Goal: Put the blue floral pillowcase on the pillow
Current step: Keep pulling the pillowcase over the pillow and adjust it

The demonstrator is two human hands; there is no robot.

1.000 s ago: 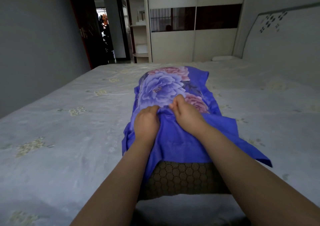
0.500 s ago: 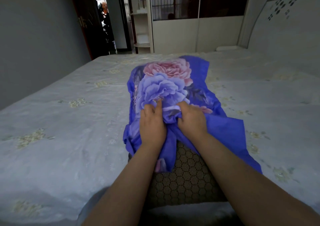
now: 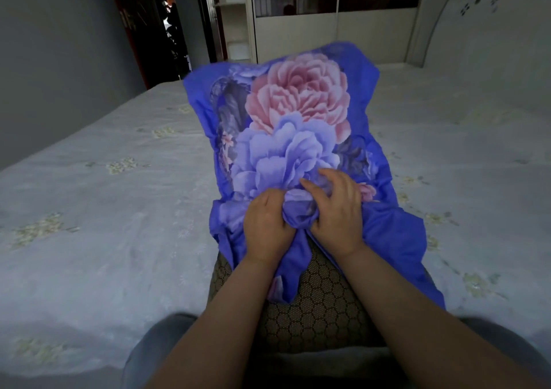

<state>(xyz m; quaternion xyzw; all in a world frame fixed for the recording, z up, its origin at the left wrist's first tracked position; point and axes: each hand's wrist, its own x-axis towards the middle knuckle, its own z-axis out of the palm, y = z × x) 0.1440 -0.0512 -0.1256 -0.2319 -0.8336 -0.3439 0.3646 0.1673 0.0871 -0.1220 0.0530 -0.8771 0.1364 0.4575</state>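
The blue floral pillowcase, printed with large pink and lilac flowers, lies lengthwise over the far part of the pillow. The pillow is dark with a tan honeycomb pattern; only its near end shows, between my forearms. My left hand grips a bunch of the pillowcase fabric with curled fingers. My right hand sits beside it, fingers curled into the same gathered fold. The pillowcase's far end is raised off the bed. A loose blue flap trails to the right.
The pillow lies on a pale bedsheet with small flower prints. A white headboard stands at the right. A white wardrobe and a dark open doorway are beyond the bed. My knees in grey trousers show at the bottom.
Both hands have bunched more fabric and pulled it toward me. The far end of the pillowcase has lifted and now stands higher, showing the pink flower in full.
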